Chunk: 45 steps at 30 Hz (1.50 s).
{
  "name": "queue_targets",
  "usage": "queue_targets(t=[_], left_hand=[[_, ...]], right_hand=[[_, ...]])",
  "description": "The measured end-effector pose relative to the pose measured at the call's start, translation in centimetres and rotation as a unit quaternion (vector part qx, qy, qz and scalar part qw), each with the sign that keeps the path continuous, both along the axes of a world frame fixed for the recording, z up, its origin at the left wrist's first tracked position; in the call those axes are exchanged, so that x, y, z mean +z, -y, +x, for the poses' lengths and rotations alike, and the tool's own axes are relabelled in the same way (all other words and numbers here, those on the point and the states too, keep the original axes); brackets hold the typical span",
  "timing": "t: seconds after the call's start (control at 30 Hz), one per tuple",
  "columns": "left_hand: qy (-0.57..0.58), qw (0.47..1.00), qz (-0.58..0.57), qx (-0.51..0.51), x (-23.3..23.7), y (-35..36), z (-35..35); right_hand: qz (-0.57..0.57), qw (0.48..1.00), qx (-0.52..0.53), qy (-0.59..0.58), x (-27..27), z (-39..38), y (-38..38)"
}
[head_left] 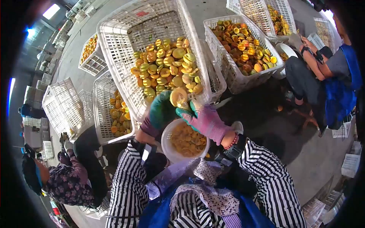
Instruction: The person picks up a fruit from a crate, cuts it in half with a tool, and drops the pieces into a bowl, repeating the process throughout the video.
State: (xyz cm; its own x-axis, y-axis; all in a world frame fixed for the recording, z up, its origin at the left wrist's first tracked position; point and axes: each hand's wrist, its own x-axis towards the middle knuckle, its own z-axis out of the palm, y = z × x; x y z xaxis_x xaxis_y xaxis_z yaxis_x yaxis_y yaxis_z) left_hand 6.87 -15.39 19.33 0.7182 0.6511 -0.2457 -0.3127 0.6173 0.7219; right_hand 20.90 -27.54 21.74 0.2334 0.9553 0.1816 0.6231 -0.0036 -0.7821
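Observation:
My left hand (161,110), in a green and purple glove, is closed on a yellow peach half (178,97) with its cut face showing. My right hand (206,121), in a pink and green glove, has its fingers closed just right of and below that half. Something pale shows at its fingertips, too small to make out. Both hands are over the near edge of a tilted white crate (190,22) of yellow-green peaches (167,64), many cut or grooved. Below the hands, a white bucket (165,142) contains peach pieces (187,140) in liquid.
Another white crate (237,81) of orange halves stands at the right, and one (100,98) at the left. A seated person (323,76) works at the right; another person (68,178) sits at the left. More crates (62,100) stand around on the grey floor.

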Motion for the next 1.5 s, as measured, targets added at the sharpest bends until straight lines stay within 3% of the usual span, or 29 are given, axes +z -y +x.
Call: queue_targets(t=[0.07, 0.13, 0.2, 0.23, 0.33, 0.5, 0.63, 0.7, 0.83, 0.9, 1.0, 1.03, 1.2, 1.23, 1.3, 1.33, 1.5], left_hand=[[0.043, 0.994, 0.075, -0.073, 1.8, 1.2, -0.1], [0.049, 0.997, 0.002, -0.064, 2.3, 1.2, -0.2], [-0.117, 0.973, 0.192, 0.058, 0.9, 0.7, -0.5], [-0.039, 0.995, 0.093, 0.028, 3.1, 1.0, -0.1], [-0.029, 0.997, -0.013, 0.065, 4.2, 1.1, -0.4], [-0.014, 0.996, 0.039, 0.073, 3.8, 1.0, -0.8], [-0.076, 0.975, 0.183, 0.102, 5.2, 1.6, -1.0], [-0.104, 0.945, 0.277, 0.136, 5.5, 1.7, -1.0], [-0.109, 0.938, 0.285, 0.163, 5.7, 2.1, -1.3], [-0.148, 0.903, 0.353, 0.198, 5.1, 2.0, -1.5], [-0.18, 0.858, 0.438, 0.198, 5.8, 2.4, -1.8], [-0.141, 0.902, 0.354, 0.205, 5.2, 2.5, -1.8], [-0.138, 0.882, 0.392, 0.22, 4.9, 2.6, -1.5], [-0.139, 0.874, 0.401, 0.237, 5.0, 2.9, -1.3], [-0.089, 0.889, 0.386, 0.231, 5.7, 3.3, -0.9], [-0.037, 0.902, 0.365, 0.228, 5.9, 3.5, -0.8], [-0.058, 0.884, 0.407, 0.22, 5.8, 3.5, -0.8]], right_hand=[[-0.032, 0.998, 0.01, 0.043, 0.3, -0.7, -0.5], [0.002, 0.999, 0.018, 0.049, 0.4, -1.3, -0.8], [0.014, 0.998, 0.036, 0.054, 0.8, -1.7, -0.9], [0.013, 0.998, 0.04, 0.055, 0.8, -1.9, -1.1], [0.011, 0.998, 0.014, 0.062, 0.7, -2.4, -1.6], [0.004, 0.997, 0.027, 0.076, 1.5, -2.8, -2.3], [0.002, 0.989, 0.053, 0.142, 0.4, -2.9, -2.6], [0.008, 0.992, 0.097, 0.085, 0.4, -3.2, -2.8], [0.002, 0.983, 0.176, 0.051, 1.6, -3.1, -2.4], [-0.023, 0.971, 0.168, -0.172, 2.1, -3.4, -2.7], [-0.042, 0.943, 0.201, -0.261, 2.5, -3.6, -2.7], [-0.042, 0.943, 0.2, -0.262, 2.7, -3.6, -2.7], [-0.059, 0.906, 0.199, -0.369, 4.0, -3.9, -2.1], [-0.056, 0.906, 0.199, -0.37, 3.6, -4.4, -1.9], [0.065, 0.961, 0.112, -0.244, 2.4, -5.6, -1.7], [0.067, 0.961, 0.108, -0.245, 2.3, -5.7, -1.5], [0.036, 0.958, 0.108, -0.263, 1.9, -5.5, -1.4]])
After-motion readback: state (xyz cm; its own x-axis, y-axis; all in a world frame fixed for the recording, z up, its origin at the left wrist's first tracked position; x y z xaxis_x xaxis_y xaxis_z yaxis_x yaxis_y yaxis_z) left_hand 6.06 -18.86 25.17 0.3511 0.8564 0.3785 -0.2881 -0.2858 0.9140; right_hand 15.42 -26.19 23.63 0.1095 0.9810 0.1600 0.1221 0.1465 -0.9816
